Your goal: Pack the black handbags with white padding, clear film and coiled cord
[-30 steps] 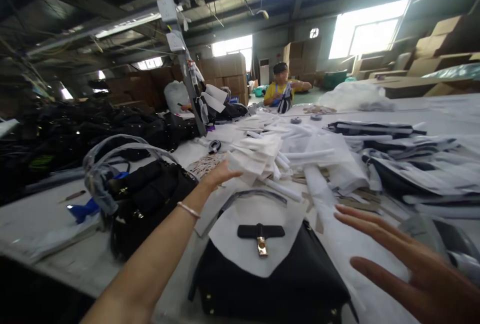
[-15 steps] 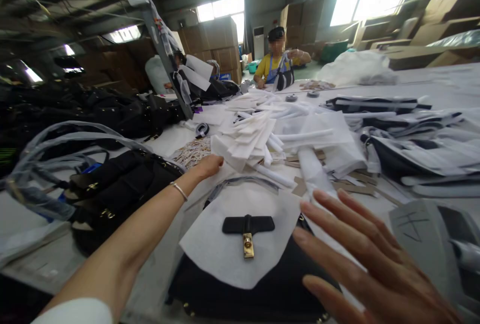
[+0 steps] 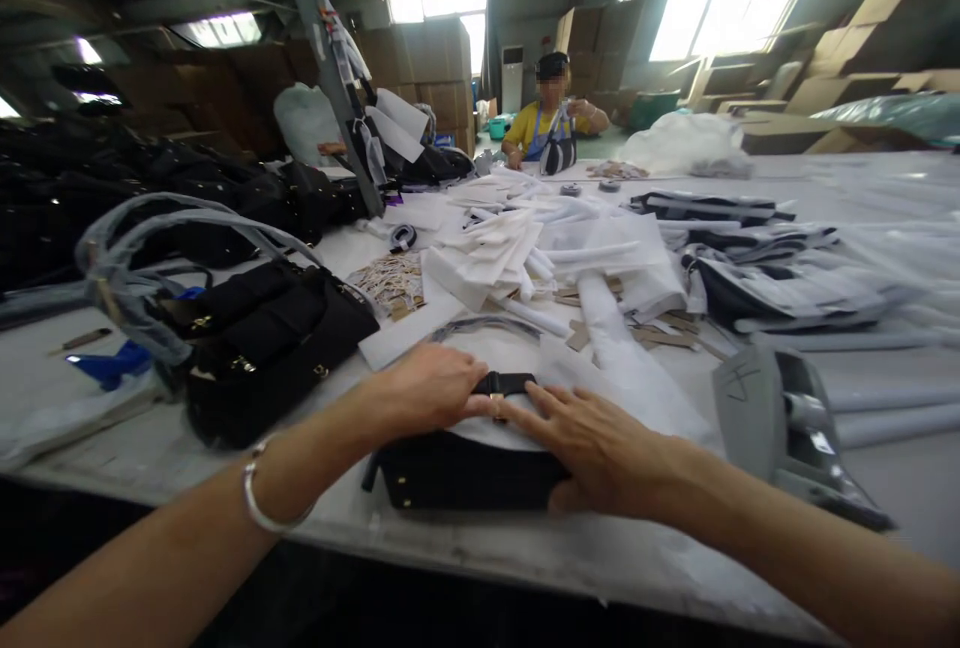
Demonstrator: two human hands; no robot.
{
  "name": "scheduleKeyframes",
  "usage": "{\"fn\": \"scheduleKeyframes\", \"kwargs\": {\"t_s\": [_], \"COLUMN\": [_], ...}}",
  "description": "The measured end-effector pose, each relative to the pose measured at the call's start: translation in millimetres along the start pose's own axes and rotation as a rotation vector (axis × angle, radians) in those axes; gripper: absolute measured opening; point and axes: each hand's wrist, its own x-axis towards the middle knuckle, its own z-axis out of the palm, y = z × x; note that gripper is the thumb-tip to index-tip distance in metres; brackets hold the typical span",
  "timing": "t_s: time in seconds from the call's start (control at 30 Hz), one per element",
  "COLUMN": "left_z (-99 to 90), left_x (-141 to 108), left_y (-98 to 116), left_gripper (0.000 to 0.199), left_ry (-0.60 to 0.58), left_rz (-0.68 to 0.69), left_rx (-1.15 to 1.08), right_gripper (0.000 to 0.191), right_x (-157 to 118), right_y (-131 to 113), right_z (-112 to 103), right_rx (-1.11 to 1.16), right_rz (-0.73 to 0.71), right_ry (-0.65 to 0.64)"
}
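A black bag (image 3: 472, 476) lies near the table's front edge, with a white sheet (image 3: 517, 434) over it and a wrapped handle arching behind. On the sheet sits a black strap piece (image 3: 511, 384) with a gold clasp, partly hidden by fingers. My left hand (image 3: 431, 388) is at the left end of the strap, its fingers closed together; what they hold is hidden. My right hand (image 3: 600, 443) lies over the right side of the bag and sheet, fingers spread, fingertips touching the strap and clasp.
Another black bag (image 3: 262, 348) with wrapped handles stands at left, beside a blue item (image 3: 112, 365). White paper pieces (image 3: 487, 253) pile up behind. A grey dispenser (image 3: 757, 408) is at right, near wrapped dark pieces (image 3: 780, 288). A person (image 3: 553, 118) sits across the table.
My left hand has come back from the paper pile to the strap. My right hand has moved left and down onto the bag. The view has shifted, and the bag appears lower and smaller.
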Motion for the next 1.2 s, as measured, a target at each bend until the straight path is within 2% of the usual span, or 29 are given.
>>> {"fn": "scheduleKeyframes", "kwargs": {"t_s": [0.1, 0.17, 0.23, 0.27, 0.33, 0.47, 0.57, 0.63, 0.7, 0.77, 0.87, 0.97, 1.07, 1.13, 1.2], "left_z": [60.0, 96.5, 121.4, 127.5, 125.8, 85.7, 59.7, 56.7, 66.8, 88.3, 132.4, 169.5, 183.6, 183.8, 181.8], "left_x": [-41, -57, -64, -65, -66, -68, -65, -59, -51, -45, -42, -44, -49, -53, -55], "left_y": [-6, -14, -20, -20, -17, 4, 27, 38, 43, 40, 28, 19, 19, 22, 24], "left_gripper": [0.051, 0.054, 0.056, 0.055, 0.052, 0.045, 0.052, 0.057, 0.06, 0.054, 0.037, 0.045, 0.049, 0.057, 0.075], "left_ry": [0.137, 0.261, 0.357, 0.384, 0.393, 0.391, 0.268, 0.167, 0.168, 0.251, 0.446, 0.587, 0.64, 0.659, 0.677], "left_rz": [-0.055, -0.065, -0.07, -0.075, -0.086, -0.035, 0.004, -0.011, -0.029, -0.009, -0.003, -0.053, -0.074, -0.085, -0.109], "left_rx": [0.001, -0.019, -0.025, -0.028, -0.033, 0.01, 0.098, 0.142, 0.169, 0.205, 0.254, 0.238, 0.157, 0.106, 0.085], "right_gripper": [0.101, 0.091, 0.084, 0.082, 0.08, 0.083, 0.084, 0.082, 0.08, 0.073, 0.062, 0.064, 0.066, 0.067, 0.066], "right_x": [-16, -21, -22, -22, -21, -18, -12, -6, 0, 4, 4, 1, -1, -1, 0], "right_y": [0, -8, -16, -19, -19, -11, -14, -21, -27, -29, -26, -25, -28, -32, -35], "right_z": [18, 31, 42, 45, 46, 30, 10, -1, -3, 7, 42, 81, 99, 96, 80], "right_rx": [0.066, 0.051, 0.013, -0.002, -0.007, 0.062, 0.103, 0.06, -0.021, -0.075, -0.151, -0.231, -0.212, -0.167, -0.082], "right_rz": [0.041, 0.051, 0.059, 0.06, 0.053, 0.049, 0.036, 0.04, 0.045, 0.013, -0.018, 0.026, 0.061, 0.07, 0.08], "right_ry": [0.061, 0.137, 0.18, 0.185, 0.156, 0.055, 0.02, 0.023, 0.045, 0.069, 0.143, 0.276, 0.324, 0.287, 0.226]}}
